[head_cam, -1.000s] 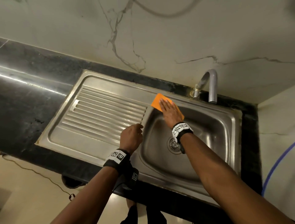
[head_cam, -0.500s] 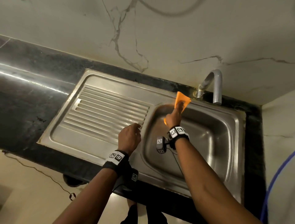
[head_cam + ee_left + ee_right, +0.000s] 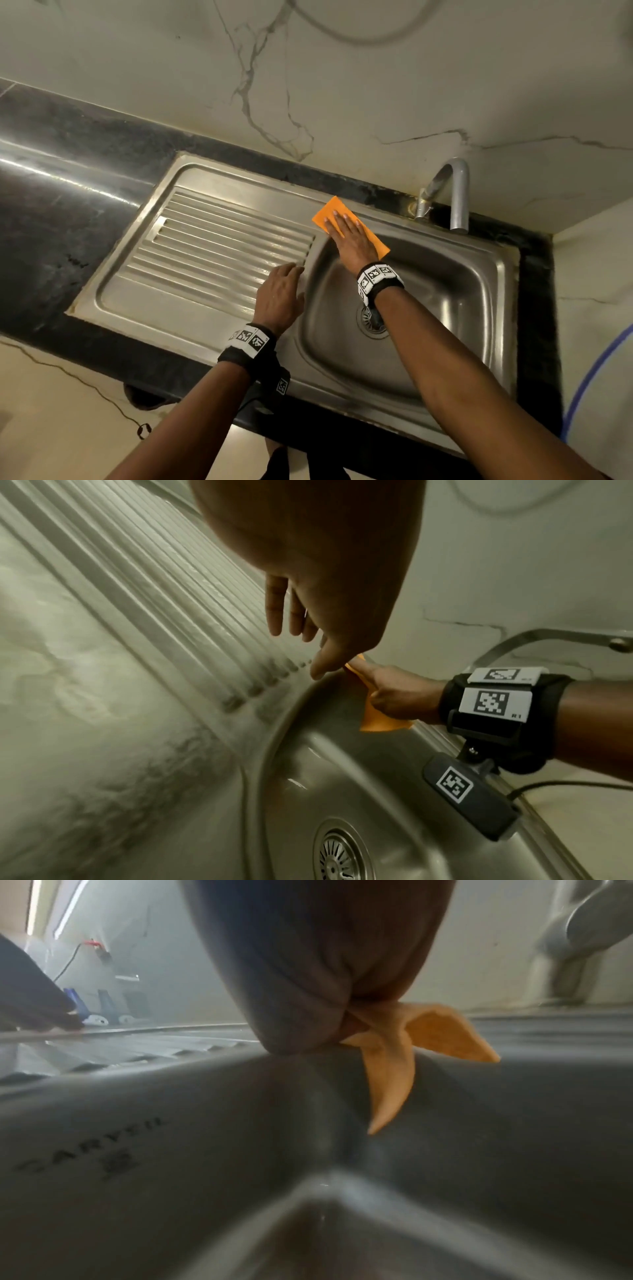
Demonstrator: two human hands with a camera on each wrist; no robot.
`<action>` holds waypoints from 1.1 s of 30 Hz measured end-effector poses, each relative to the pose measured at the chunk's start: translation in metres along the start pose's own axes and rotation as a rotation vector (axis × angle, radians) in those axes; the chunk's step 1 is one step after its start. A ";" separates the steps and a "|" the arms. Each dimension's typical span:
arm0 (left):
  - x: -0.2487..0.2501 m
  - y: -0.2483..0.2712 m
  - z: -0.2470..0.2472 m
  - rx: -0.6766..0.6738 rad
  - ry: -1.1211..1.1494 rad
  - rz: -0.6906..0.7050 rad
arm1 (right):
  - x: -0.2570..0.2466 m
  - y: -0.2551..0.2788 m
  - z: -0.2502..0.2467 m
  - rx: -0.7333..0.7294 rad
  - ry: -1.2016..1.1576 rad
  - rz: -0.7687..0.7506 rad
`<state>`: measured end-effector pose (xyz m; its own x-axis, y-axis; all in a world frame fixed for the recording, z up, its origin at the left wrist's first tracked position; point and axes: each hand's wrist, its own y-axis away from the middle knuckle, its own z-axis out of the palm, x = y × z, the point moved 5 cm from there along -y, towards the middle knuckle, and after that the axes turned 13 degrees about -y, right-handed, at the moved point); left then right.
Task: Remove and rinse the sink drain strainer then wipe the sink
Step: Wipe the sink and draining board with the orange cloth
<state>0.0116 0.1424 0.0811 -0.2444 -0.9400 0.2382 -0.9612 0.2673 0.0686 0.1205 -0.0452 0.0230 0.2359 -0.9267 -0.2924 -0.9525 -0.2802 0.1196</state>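
Observation:
The steel sink basin point(image 3: 445, 291) has its round drain strainer point(image 3: 367, 317) seated in the bottom, partly hidden behind my right wrist; it shows clearly in the left wrist view point(image 3: 337, 859). My right hand point(image 3: 346, 236) lies flat with straight fingers on an orange cloth point(image 3: 330, 209), pressing it on the basin's back-left rim corner. In the right wrist view the cloth point(image 3: 441, 1034) folds out from under the palm point(image 3: 325, 961). My left hand point(image 3: 281, 294) rests empty on the ribbed drainboard point(image 3: 212, 246) at the basin's left edge, fingers relaxed point(image 3: 274, 610).
A curved metal tap point(image 3: 455, 192) stands at the back right of the basin. Dark stone counter point(image 3: 51, 212) surrounds the sink, with a marbled wall behind. A blue hose point(image 3: 589, 377) curves at the far right.
Half a second ago my right hand held the cloth raised near the tap; now it presses it flat at the back-left corner again. My left hand's fingers have loosened on the drainboard.

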 end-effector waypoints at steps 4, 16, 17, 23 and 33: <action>0.016 -0.010 0.005 -0.097 -0.035 0.016 | 0.035 0.021 -0.017 0.028 0.089 -0.002; 0.016 -0.013 0.021 -0.136 -0.069 0.032 | 0.193 0.162 -0.027 0.270 -0.134 0.664; 0.015 -0.013 0.021 -0.124 -0.069 0.025 | 0.201 0.166 -0.027 0.288 -0.197 0.737; -0.011 -0.005 0.061 -0.167 -0.153 0.146 | 0.178 0.138 -0.024 0.333 -0.386 0.788; -0.027 0.003 0.063 -0.239 -0.168 0.203 | 0.003 0.022 0.017 0.119 -0.239 0.238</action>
<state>0.0074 0.1555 0.0142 -0.4644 -0.8790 0.1085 -0.8385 0.4758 0.2655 0.0969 -0.0501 0.0090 -0.0334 -0.8740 -0.4848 -0.9944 -0.0197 0.1041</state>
